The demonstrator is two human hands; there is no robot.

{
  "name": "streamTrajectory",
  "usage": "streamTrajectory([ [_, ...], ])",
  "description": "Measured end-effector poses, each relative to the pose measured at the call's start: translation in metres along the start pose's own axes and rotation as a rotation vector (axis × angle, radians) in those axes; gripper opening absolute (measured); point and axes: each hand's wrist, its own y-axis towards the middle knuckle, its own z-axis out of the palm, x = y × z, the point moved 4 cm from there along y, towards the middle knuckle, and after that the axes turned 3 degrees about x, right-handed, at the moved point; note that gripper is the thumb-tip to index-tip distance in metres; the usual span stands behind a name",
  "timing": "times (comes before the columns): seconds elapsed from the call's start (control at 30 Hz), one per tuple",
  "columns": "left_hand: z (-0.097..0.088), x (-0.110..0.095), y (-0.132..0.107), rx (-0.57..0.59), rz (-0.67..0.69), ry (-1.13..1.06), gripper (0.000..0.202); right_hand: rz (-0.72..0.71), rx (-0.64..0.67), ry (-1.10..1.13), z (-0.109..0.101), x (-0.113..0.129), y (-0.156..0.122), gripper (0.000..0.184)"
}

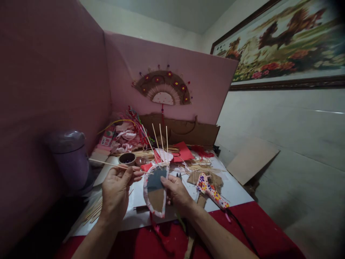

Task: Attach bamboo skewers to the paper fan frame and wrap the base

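Red cloth (258,226) covers the near edge of the bench, and over it both forearms reach in. Between them stands the cardboard blade (156,192), a teardrop with a pale rim, upright above the white sheet (234,187). The right hand (176,192) grips it by its right edge, thumb on the face. Three thin skewers (161,140) stick up from its top and fan apart. Just left of the blade, the left hand (117,190) is closed in a pinch on a single skewer (107,164), which lies nearly level with its tip touching the blade's upper edge. Right of the right hand lies a spotted glue gun (211,190). Beyond the left hand sits a small dark bowl (127,158), with a heap of ribbons (126,136) behind it. Loose skewers (94,210) lie below the left wrist. Farther left stands a lilac lidded pot (68,154). On the pink board (210,79) behind hangs a finished fan (163,88).
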Motion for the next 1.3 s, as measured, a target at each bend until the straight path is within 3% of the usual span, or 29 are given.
streamTrajectory([
  [0.13, -0.001, 0.003, -0.001, 0.001, -0.047, 0.084, 0.029, 0.024, 0.014, -0.053, 0.004, -0.006, -0.002, 0.040],
  [0.27, -0.003, 0.005, 0.000, -0.005, -0.008, 0.170, 0.026, 0.022, 0.012, -0.035, 0.004, -0.008, -0.003, 0.038],
  [0.63, -0.004, 0.014, 0.000, 0.018, -0.084, 0.106, 0.033, 0.034, 0.079, 0.103, 0.011, -0.011, -0.006, 0.036],
  [0.97, -0.004, 0.015, 0.001, -0.048, -0.129, 0.165, 0.039, 0.056, 0.109, 0.042, 0.013, -0.017, -0.008, 0.040],
  [1.3, -0.006, 0.019, 0.004, -0.031, -0.120, 0.165, 0.037, 0.059, 0.083, 0.008, 0.013, -0.016, -0.010, 0.041],
])
